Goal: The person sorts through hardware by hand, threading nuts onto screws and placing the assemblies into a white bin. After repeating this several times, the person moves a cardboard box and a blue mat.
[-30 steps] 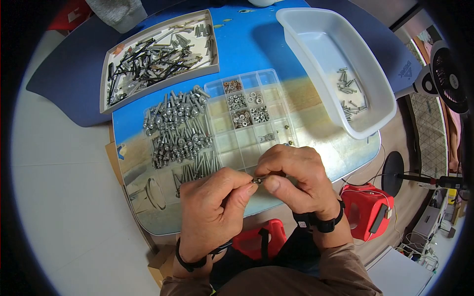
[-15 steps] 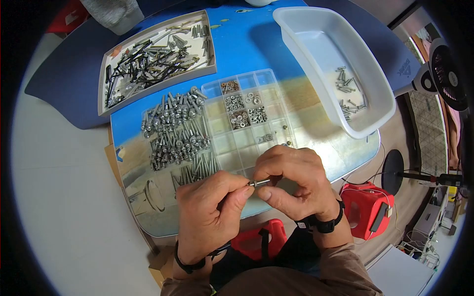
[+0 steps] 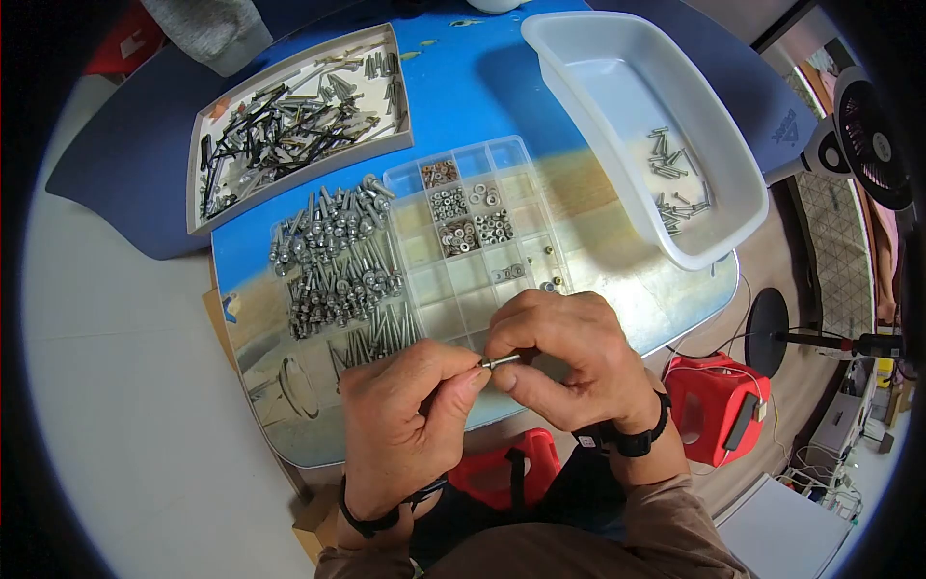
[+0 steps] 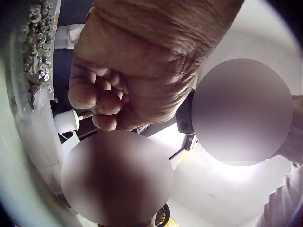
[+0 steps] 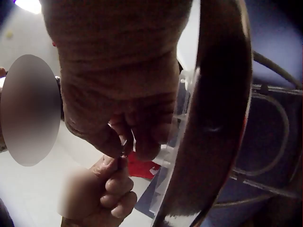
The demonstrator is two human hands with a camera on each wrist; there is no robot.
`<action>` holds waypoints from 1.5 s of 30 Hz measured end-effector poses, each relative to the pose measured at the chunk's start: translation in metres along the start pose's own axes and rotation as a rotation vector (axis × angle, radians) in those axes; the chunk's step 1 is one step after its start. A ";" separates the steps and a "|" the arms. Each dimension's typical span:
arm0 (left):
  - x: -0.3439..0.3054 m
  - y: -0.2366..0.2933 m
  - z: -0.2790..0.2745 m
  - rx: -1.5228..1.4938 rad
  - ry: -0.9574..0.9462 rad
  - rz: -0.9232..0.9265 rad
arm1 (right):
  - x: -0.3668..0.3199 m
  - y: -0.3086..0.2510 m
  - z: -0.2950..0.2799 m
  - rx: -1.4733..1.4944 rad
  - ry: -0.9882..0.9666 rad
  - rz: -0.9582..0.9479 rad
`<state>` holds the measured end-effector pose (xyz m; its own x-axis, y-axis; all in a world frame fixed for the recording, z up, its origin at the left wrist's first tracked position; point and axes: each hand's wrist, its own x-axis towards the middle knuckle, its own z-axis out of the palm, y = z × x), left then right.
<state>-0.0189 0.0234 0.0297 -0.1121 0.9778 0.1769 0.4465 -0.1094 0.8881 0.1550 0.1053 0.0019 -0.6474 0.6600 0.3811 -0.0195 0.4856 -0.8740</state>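
Observation:
Over the near edge of the table, my left hand [image 3: 410,420] pinches one end of a small metal bolt [image 3: 503,362] between thumb and forefinger. A thicker collar shows on the shank beside those fingertips. My right hand [image 3: 574,372] has its curled forefinger and thumb round the other end, the thumb tip just under the shank. In the right wrist view the two hands' fingertips meet at the bolt. The left wrist view shows the curled fingers of the left hand [image 4: 147,66], with the bolt hidden.
A clear divided case [image 3: 415,183] holds piled bolts [image 3: 342,280] on the left and nuts and washers [image 3: 461,236] on the right. Behind are a shallow box [image 3: 395,145] of mixed screws and a white tub [image 3: 627,193] with some bolts. A fan [image 3: 868,145] stands right.
Right fingertips parted from the bolt, baring its shank, then drew in closer around it. The bolt points to the right, more of it showing than at first. The left hand keeps its pinch.

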 end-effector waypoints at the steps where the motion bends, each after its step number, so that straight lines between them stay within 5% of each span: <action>1: 0.000 -0.001 0.000 0.000 -0.005 0.011 | 0.000 0.001 0.001 0.000 0.000 0.000; 45: 0.000 0.002 -0.003 0.015 -0.027 -0.006 | 0.000 0.004 -0.001 -0.072 0.014 -0.065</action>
<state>-0.0205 0.0231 0.0325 -0.0913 0.9829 0.1599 0.4595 -0.1009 0.8824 0.1554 0.1073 -0.0011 -0.6355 0.6334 0.4415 -0.0061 0.5676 -0.8233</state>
